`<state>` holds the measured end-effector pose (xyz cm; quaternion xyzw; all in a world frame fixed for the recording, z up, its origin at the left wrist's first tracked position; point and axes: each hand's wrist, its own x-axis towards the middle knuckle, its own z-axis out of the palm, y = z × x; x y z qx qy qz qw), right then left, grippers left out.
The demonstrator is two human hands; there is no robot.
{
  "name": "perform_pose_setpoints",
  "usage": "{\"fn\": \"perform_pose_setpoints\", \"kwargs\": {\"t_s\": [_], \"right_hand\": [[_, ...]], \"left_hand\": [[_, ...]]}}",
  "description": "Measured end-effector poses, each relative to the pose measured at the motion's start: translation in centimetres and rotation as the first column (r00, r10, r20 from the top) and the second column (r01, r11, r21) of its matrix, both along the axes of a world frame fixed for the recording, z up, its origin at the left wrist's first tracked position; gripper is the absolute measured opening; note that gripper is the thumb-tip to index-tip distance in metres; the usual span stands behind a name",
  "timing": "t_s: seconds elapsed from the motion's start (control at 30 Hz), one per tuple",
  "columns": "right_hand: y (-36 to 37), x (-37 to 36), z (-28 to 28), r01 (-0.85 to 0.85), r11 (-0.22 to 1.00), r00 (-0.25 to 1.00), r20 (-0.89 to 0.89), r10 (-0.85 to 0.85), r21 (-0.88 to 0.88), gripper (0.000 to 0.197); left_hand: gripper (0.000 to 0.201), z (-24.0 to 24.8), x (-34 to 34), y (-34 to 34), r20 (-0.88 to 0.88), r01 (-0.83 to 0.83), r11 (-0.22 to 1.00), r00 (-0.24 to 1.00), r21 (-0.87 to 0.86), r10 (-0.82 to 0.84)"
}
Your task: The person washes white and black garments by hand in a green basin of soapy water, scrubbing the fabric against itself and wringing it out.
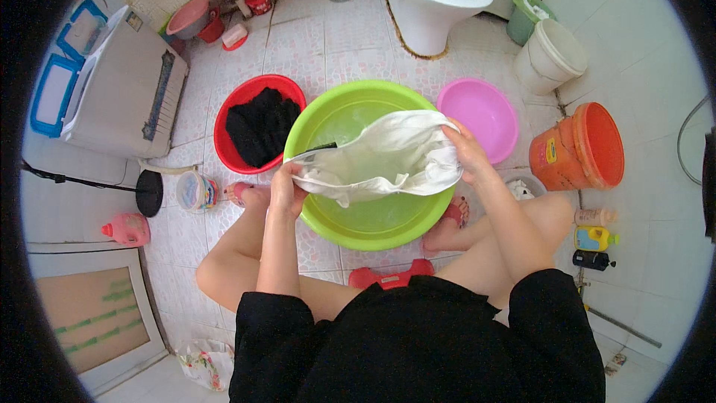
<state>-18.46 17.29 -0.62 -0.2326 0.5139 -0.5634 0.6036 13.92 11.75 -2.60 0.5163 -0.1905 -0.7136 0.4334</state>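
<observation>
Stretched between my two hands is a white cloth (429,142), partly sheer in its middle; its exact kind I cannot make out. My left hand (286,188) grips its left end, and my right hand (468,151) grips the upper right edge. The cloth spans a large green basin (365,235) holding cloudy water (373,216). A small black strip (319,148) shows at the cloth's upper left edge. To the left, a red basin (224,142) contains dark, bunched fabric (261,127). Behind my right hand stands a pink-purple basin (485,112).
An orange bucket (556,145) and several bottles (593,239) line the right wall. A white toilet (429,22) and white bucket (548,60) stand farther back. At left are a washing machine (123,89), a small tub (195,192) and a pink jug (128,230). A red stool (365,277) shows beneath me.
</observation>
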Motion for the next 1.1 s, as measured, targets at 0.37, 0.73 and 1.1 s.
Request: {"fn": "perform_pose_setpoints", "kwargs": {"t_s": [0.37,0.73,1.1], "right_hand": [[0.9,0.4,19.6,-0.096,0.977,0.959,0.245,0.142,-0.189,0.031],[-1.5,-0.7,9.9,-0.044,0.981,0.944,0.329,-0.021,0.189,0.037],[-0.3,6.1,-14.1,-0.014,0.833,0.601,-0.661,0.449,0.554,0.067]], "left_hand": [[0.042,19.4,-1.1,1.5,-0.369,0.042,0.913,0.907,-0.406,-0.205],[0.048,10.4,-0.4,-0.5,-0.145,0.046,0.978,0.986,-0.203,-0.077],[0.057,-13.3,-9.2,2.8,0.906,0.497,0.801,0.065,0.334,-0.418]]}}
